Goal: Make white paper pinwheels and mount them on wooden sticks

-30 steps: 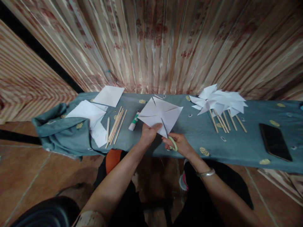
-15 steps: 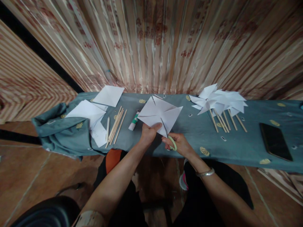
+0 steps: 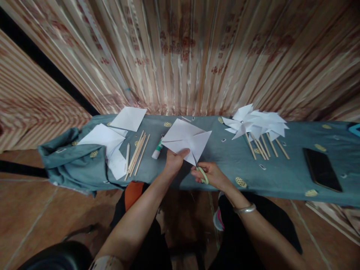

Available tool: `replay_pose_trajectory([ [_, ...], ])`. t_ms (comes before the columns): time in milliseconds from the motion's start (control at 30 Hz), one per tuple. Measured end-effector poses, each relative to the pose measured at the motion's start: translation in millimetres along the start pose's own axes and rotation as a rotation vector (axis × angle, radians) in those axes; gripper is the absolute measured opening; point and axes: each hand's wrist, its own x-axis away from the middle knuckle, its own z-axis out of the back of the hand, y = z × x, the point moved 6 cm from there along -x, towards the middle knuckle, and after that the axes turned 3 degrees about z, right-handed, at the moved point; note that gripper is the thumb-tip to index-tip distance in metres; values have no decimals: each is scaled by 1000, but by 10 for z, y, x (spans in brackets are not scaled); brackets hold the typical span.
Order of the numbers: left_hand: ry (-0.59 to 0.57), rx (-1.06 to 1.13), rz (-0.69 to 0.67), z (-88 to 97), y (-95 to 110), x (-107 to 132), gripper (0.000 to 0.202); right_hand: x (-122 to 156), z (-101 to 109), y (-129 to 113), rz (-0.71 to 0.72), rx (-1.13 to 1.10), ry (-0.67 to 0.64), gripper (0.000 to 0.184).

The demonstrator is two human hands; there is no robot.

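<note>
My left hand (image 3: 174, 161) pinches the near edge of a white paper square (image 3: 184, 140) with diagonal cuts, held above the teal-covered bench (image 3: 219, 165). My right hand (image 3: 212, 175) grips green-handled scissors (image 3: 201, 173), whose blades reach into the paper's near corner. Both hands hover at the bench's front edge, close together.
Left of my hands lie a glue stick (image 3: 157, 149), a bundle of wooden sticks (image 3: 137, 153) and loose white paper sheets (image 3: 108, 139). Finished white pinwheels on sticks (image 3: 255, 125) lie to the right, with a black phone (image 3: 321, 168) farther right. A striped curtain hangs behind the bench.
The view has shifted slightly. The paper sits a little lower and flatter, and the scissors have moved further into its near corner.
</note>
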Motion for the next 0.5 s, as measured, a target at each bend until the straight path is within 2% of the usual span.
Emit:
replay_pose_trajectory([
  [167,11,35,-31,53,81,-48,35,85,67,50,20,124,-39,42],
  [333,21,37,-50,84,106,-76,35,226,246,-75,123,658,45,33],
  [433,5,33,-24,64,31,-62,31,323,393,-179,86,920,136,34],
  [500,-10,15,2,48,-55,-49,32,376,506,-218,11,1050,198,37],
])
